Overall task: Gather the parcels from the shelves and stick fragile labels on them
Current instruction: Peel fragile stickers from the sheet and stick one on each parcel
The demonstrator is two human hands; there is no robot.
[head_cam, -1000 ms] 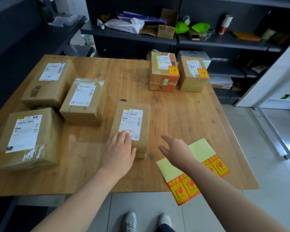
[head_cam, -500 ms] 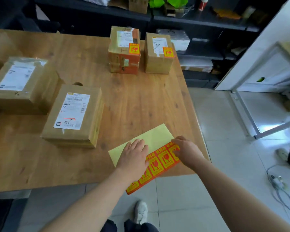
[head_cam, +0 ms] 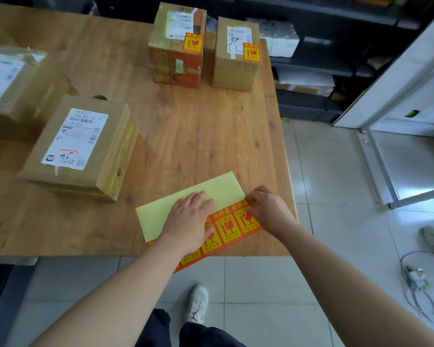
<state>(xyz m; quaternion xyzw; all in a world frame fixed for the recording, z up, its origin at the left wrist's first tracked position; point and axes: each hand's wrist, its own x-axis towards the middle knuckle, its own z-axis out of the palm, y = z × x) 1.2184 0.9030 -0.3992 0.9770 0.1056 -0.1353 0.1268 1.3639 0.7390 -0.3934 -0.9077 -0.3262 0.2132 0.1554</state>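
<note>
- Wooden bench (head_cam: 198,136) up against dark shelving, tiled floor off its right edge.
- Two parcels at the far edge, an orange-taped box (head_cam: 177,46) and a plain brown box (head_cam: 237,56), already wearing red-and-yellow fragile stickers.
- Nearer the left edge, a flat parcel (head_cam: 83,149) with only a white shipping label, no fragile sticker showing yet; another unstickered one (head_cam: 13,86) just behind it, partly cut off at the frame edge.
- Label sheet (head_cam: 161,211) lying at the near right corner, its lower end hanging over the near edge; bare yellow backing on top, row of fragile labels (head_cam: 229,229) along the bottom.
- Left hand (head_cam: 189,221) spread flat, pressing the sheet down.
- Right hand (head_cam: 267,207) with fingertips pinched at the top corner of the end label, looks like picking it loose; can't tell if it's actually lifted.
- So, peeling step, with two parcels done and at least two to go.
- Next up, probably: pull slow and low so the label doesn't tear or curl onto itself, keep the sheet pinned, then carry it over to the flat parcel and smooth it down clear of the barcode.
</note>
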